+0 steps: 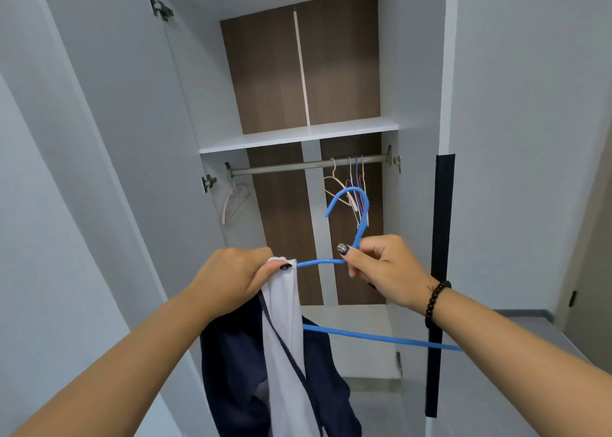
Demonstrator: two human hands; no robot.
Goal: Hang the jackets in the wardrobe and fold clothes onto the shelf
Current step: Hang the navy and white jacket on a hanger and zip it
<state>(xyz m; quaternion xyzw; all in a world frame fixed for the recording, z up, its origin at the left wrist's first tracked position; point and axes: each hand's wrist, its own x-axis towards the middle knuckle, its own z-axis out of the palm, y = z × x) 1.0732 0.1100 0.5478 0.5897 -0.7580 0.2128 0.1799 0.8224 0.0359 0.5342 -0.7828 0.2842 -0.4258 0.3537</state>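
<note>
Jacket [284, 353] hangs below gripping left hand [231, 276]; right hand [381, 267] pinches blue hanger [359, 234] neck.

Home bedroom: built-in wardrobe [420, 72], hanging rail [298, 165] with spare hangers [351, 184], white shelf [298, 135].

The jacket [281, 370] was navy with a white lining and a dark zipper, hanging limp and bunched at one end of the blue hanger [351, 237]. The hanger was tilted, hook uppermost, its lower bar running toward the right. The wardrobe [298, 131] stood open, with a white shelf [298, 135] above a metal rail [308, 165].
</note>
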